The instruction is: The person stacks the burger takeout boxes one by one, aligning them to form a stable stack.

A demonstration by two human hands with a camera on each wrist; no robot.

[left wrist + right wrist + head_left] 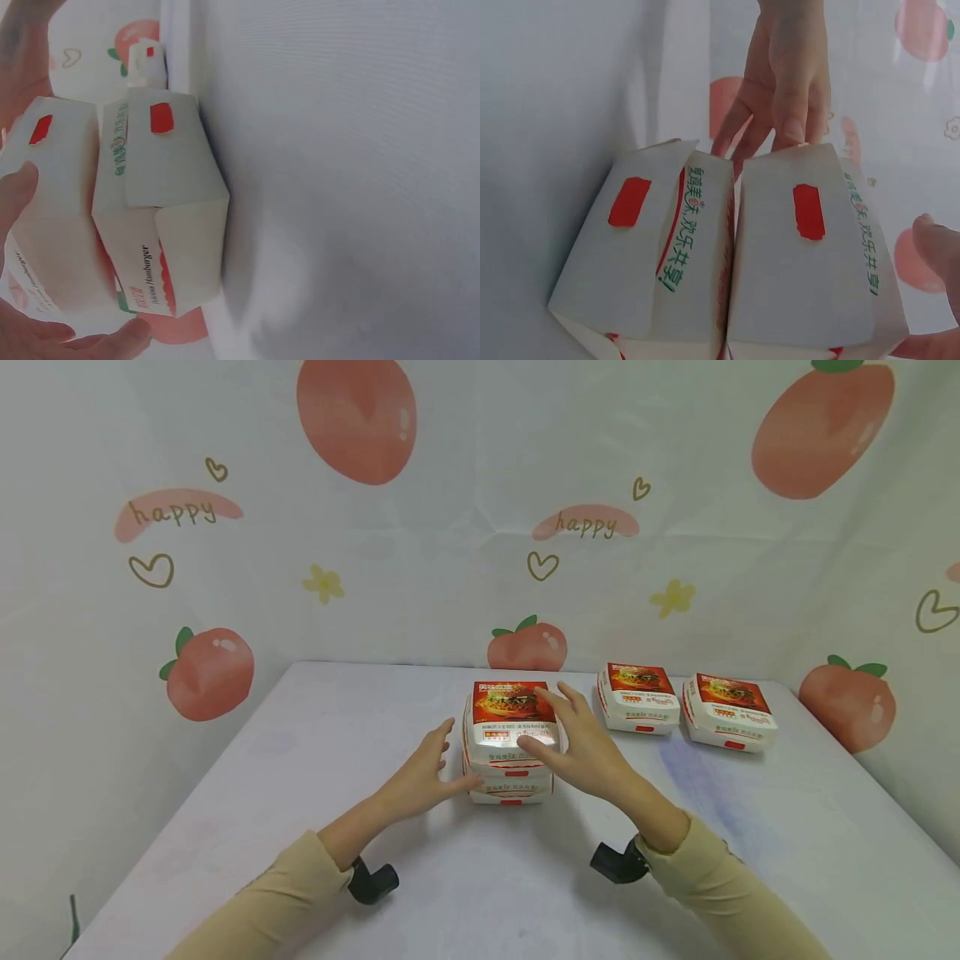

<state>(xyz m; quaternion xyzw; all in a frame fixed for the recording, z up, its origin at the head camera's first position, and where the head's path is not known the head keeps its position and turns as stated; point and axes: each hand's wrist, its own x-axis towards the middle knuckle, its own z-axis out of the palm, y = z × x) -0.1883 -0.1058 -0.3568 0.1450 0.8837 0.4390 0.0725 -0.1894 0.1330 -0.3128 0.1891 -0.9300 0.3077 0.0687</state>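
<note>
Two white burger boxes with red tabs are stacked at the middle of the table. The upper box (pixel 491 756) has a burger picture on its lid; the lower box (pixel 513 791) sits directly beneath. At the left side of the stack is my left hand (pixel 420 781), thumb and fingers spread. My right hand (pixel 588 752) is at the right side, its thumb and fingers extended in front of the upper box in the head view. The right wrist view shows the left fingers close to the upper box (pixel 795 277); I cannot tell whether they touch it.
Two more burger boxes, a nearer-to-centre one (pixel 637 702) and a right one (pixel 727 714), stand side by side at the back right of the white table (pixel 300 735). Behind the table hangs a white cloth (pixel 435 585) with fruit prints.
</note>
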